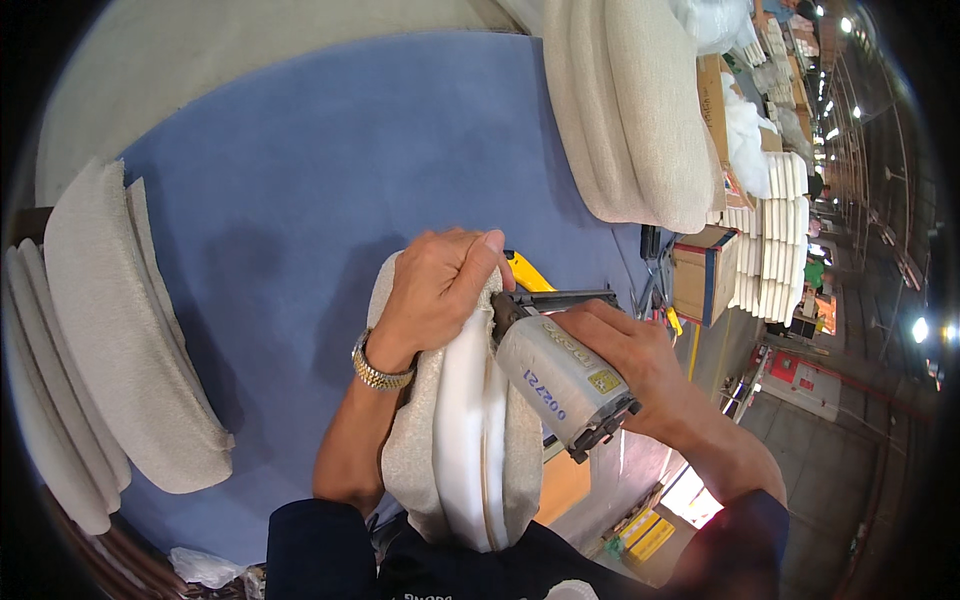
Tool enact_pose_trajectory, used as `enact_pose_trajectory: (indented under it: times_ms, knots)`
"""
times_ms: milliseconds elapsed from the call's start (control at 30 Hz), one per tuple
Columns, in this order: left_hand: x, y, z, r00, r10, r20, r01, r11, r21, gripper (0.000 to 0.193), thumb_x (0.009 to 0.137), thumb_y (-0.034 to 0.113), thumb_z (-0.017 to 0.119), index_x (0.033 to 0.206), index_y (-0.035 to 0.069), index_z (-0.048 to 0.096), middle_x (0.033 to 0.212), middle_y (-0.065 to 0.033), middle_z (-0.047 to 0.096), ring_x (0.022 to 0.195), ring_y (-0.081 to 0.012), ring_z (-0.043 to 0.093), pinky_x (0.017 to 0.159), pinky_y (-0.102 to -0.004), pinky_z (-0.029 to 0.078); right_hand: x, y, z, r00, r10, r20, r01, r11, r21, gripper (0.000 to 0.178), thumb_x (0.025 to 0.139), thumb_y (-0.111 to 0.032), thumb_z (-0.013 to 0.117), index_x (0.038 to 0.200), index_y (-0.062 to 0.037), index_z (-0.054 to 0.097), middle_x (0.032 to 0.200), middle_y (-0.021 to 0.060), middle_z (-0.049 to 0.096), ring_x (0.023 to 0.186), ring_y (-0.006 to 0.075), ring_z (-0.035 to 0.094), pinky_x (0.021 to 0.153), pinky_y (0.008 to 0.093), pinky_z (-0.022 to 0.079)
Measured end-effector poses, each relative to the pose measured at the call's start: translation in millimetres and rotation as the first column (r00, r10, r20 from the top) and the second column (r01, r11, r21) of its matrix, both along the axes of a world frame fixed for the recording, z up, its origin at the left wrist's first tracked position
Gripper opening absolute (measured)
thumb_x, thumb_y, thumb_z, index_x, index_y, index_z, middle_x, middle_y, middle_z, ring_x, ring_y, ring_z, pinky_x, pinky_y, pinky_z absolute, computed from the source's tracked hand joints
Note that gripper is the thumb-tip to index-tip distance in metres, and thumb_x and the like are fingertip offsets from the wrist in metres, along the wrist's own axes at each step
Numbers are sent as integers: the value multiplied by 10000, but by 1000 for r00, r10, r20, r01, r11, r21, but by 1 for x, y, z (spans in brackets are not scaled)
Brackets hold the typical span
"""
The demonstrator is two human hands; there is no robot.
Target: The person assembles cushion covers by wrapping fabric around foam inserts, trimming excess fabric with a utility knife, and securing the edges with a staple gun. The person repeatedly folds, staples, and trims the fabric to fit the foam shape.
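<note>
A padded panel [463,440] stands on edge against my body, beige fabric on both sides and white padding with a thin board edge showing between. My left hand [440,290], with a watch at its wrist, is closed over the panel's far end and pinches the beige fabric there. In my right hand [635,355] is a grey pneumatic staple gun [560,380], gripped around its handle. Its nose touches or nearly touches the fabric edge just beside my left fingers; the exact contact is hidden. Behind the nose lies a yellow-handled tool [528,271], partly covered.
The panel is over a blue-covered table [300,140]. Beige padded panels [130,330] lie at the left, and more beige panels [630,110] at the far right. Beyond the right edge are pliers [655,292], a box [703,278] and white stacked pads [770,240]. Yellow boxes [646,535] sit lower right.
</note>
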State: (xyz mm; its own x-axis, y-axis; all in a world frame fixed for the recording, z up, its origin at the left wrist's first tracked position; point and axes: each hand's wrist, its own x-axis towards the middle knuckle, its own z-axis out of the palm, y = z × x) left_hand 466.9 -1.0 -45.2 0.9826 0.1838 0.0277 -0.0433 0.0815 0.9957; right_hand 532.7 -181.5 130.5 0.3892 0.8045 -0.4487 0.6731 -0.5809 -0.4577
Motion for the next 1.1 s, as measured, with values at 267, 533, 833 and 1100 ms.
enact_pose_trajectory:
  times_ms: [267, 533, 833, 1100]
  knots:
    - [0, -1, 1, 999, 13, -43, -14, 1000, -16, 518, 1100, 289, 474, 758, 4, 739, 654, -66, 625, 614, -146, 508, 663, -345, 419, 3, 3, -1, 999, 20, 28, -20, 1000, 24, 825, 560, -135, 872, 1326, -52, 576, 1167, 131, 644, 961, 344, 706, 734, 438, 585]
    - [-1, 1, 3, 998, 28, -59, -33, 997, -71, 526, 1100, 293, 476, 765, -21, 732, 671, -72, 632, 630, -143, 540, 672, -331, 437, 3, 8, -2, 1000, -20, 21, 19, 999, 43, 715, 614, -160, 852, 1273, -50, 599, 1084, 139, 677, 920, 369, 707, 719, 443, 576]
    - [-4, 1, 3, 984, -49, -170, 14, 979, -203, 554, 1081, 381, 480, 805, -16, 751, 661, -72, 604, 671, -137, 555, 673, -332, 457, 14, 0, -17, 997, -18, -80, 41, 951, 306, 507, 675, -158, 804, 1144, -21, 670, 1032, 162, 698, 934, 411, 681, 777, 458, 547]
    - [-16, 28, 22, 958, -113, -264, 58, 976, -208, 539, 1083, 380, 440, 936, -15, 776, 898, -117, 717, 853, -191, 650, 835, -342, 511, -53, -72, -44, 851, -469, -237, 526, 759, 385, 494, 687, -54, 771, 1166, 6, 669, 1067, 189, 686, 947, 429, 668, 840, 451, 543]
